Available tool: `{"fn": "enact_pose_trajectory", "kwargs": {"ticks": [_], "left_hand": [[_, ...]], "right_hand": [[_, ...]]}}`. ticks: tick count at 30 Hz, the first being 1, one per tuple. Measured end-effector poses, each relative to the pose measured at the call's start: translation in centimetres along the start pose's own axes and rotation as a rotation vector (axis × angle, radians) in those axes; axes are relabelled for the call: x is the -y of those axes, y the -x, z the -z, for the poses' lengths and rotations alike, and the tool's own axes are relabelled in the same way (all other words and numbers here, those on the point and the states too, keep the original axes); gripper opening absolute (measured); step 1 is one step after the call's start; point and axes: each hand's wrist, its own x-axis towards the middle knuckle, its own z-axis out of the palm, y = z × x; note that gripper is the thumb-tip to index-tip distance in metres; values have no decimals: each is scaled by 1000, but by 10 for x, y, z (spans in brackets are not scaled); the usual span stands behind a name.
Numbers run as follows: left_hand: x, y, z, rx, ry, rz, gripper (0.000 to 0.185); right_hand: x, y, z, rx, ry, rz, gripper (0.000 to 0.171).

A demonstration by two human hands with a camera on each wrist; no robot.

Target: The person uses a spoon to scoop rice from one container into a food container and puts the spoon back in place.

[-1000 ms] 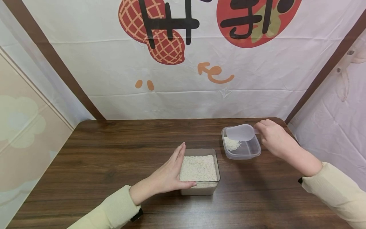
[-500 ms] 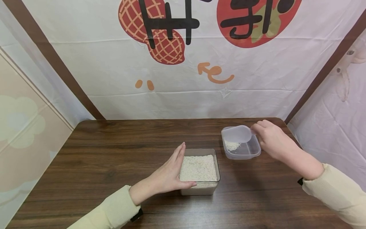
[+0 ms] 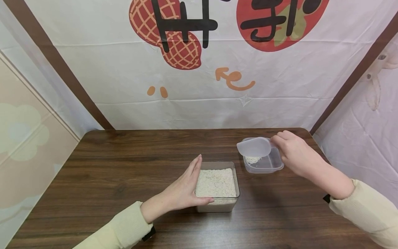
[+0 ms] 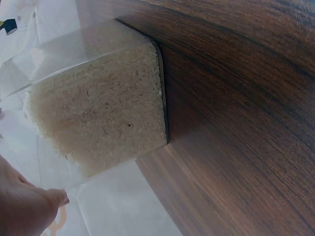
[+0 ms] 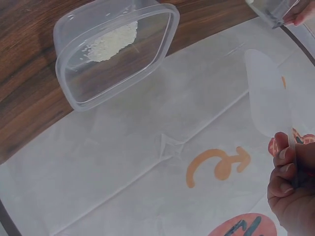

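Observation:
My left hand [image 3: 181, 193] lies against a clear square container [image 3: 228, 166] filled with rice [image 3: 216, 184]; its straight fingers touch the left side and the thumb lies along the front rim. In the left wrist view rice [image 4: 103, 108] shows through the wall, with part of the thumb nearby. My right hand [image 3: 293, 152] grips the handle of a translucent scoop [image 3: 254, 147] above a smaller clear plastic container [image 3: 264, 170]. Within that one lies a small heap of rice [image 3: 253, 159], partly covered by the scoop. From the right wrist, the scoop [image 5: 266, 93] appears edge-tilted, with no rice visible on it.
Both containers stand on a dark wood-grain table [image 3: 140, 155], the smaller one farther back to the right. Behind the table's far edge hangs a white printed cloth [image 3: 192, 114]. Another cloth [image 3: 363, 138] hangs at the right side.
My right hand has shifted slightly left with the scoop, which now reaches past the smaller container's left rim. The left hand and both containers have stayed put.

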Motion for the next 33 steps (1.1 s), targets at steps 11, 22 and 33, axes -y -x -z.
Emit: {"fn": "enact_pose_trajectory", "kwargs": {"ticks": [11,22,33], "left_hand": [[-1,1,1,6,0,11,116],[0,0,1,-10,-11,-4,115],[-1,0,1,-4,-13,4,116]], "right_hand": [[12,-6,7,-5,-13,60,31],[22,-11,10,-8,-36,117,35],[32,-15,7,-17,-28,154,29]]}}
